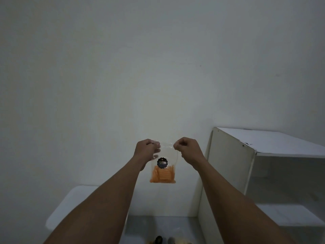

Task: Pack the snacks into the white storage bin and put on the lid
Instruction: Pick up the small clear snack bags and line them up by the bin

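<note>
Snack bag (162, 173), clear, holds orange sticks, perhaps crackers; left hand (146, 150) and right hand (188, 150) pinch its top.

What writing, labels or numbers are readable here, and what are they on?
Round dark label on the clear snack bag: gold lettering, too blurred to read.
No other words, numbers or signs can be made out anywhere.

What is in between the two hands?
The clear top edge of the snack bag stretches between the left hand and right hand, each pinching a corner. The head view shows it.
</note>
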{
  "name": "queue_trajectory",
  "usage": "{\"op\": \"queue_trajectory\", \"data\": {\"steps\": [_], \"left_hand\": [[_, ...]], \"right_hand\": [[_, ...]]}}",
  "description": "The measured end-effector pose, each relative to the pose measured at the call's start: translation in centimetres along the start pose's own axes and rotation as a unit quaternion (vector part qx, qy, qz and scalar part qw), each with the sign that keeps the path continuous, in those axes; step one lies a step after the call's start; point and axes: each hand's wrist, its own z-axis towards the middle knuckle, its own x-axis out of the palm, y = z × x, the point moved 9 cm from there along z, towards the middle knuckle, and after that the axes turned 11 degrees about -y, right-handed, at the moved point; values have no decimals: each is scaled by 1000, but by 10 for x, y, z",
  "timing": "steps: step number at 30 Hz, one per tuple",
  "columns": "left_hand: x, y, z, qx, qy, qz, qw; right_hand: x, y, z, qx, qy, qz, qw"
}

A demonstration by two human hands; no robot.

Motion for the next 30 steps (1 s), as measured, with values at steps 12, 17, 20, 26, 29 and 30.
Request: {"op": "queue_trajectory", "data": {"steps": [12, 17, 20, 26, 29, 30], "left_hand": [[10, -4, 6, 55, 23, 78, 995], [22, -9, 3, 76, 50, 88, 992], [25, -6, 1, 51, 70, 52, 995], [12, -15, 9, 94, -14, 51, 994], [13, -20, 10, 113, -23, 65, 991], [17, -21, 8, 112, -10, 65, 992]], "right_hand": [[1, -9, 0, 16, 36, 9, 999], [3, -8, 3, 6, 42, -15, 999], [-1, -7, 7, -2, 29, -32, 999], [-6, -8, 6, 15, 22, 1, 1000], [-3, -8, 5, 18, 31, 13, 999], [-3, -7, 5, 11, 31, 9, 999]]}}
